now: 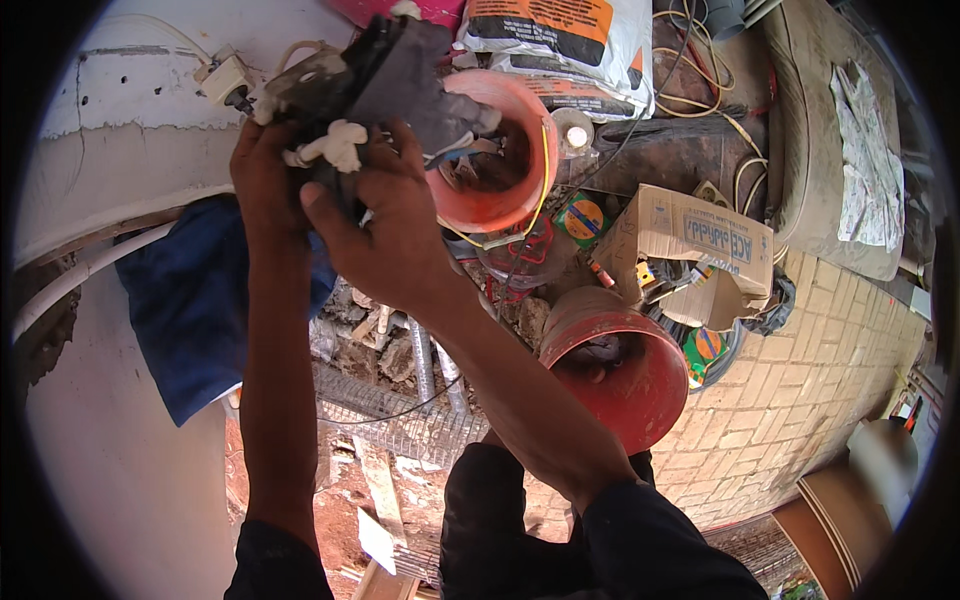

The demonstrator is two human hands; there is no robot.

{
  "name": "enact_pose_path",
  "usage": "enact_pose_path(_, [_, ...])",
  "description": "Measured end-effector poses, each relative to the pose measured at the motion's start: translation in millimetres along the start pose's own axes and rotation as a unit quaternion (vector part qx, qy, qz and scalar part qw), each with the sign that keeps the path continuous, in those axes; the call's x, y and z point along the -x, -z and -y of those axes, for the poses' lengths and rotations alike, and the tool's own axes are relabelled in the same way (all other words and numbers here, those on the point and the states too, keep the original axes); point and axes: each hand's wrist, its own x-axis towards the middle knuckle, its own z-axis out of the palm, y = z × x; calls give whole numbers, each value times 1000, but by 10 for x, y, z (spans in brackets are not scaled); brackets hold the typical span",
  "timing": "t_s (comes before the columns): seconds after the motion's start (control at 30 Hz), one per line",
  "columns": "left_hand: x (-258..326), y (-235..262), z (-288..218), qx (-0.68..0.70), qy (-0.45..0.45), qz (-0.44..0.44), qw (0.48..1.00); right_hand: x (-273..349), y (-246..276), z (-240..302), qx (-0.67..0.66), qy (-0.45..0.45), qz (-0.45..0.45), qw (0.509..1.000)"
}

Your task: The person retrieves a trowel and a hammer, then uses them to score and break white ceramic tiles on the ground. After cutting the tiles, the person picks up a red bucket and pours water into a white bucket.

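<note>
Both of my hands are raised at the upper left, closed around a dark grey and black floppy thing with several whitish lumps on it. I cannot make out its kind. My left hand grips its near left side, with most of the fingers hidden behind it. My right hand holds it from the right, its thumb bent in below a cream-coloured lump. The thing partly covers an orange-red bucket with a yellow handle, which has scraps inside. A white socket with a black plug is on the wall beside my left hand.
Dark blue cloth hangs at the left. A second red bucket stands near my knees, beside a cardboard box of tools. White and orange sacks are at the back. Wire mesh and rubble lie below; paving is at right.
</note>
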Motion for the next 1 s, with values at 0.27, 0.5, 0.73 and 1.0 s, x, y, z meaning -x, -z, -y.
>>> enact_pose_path(0.27, [237,-466,978,7,164,-71,984,221,352,-979,-242,-283,-24,928])
enact_pose_path(0.5, [1142,35,1876,-7,228,71,971,1191,757,-472,54,-395,-83,913])
enact_pose_path(0.73, [3241,739,1369,-386,311,377,782,3083,1877,201,122,-616,-156,763])
enact_pose_path(1.0, [3209,497,528,-237,377,355,822,4014,2856,1408,270,-616,-261,693])
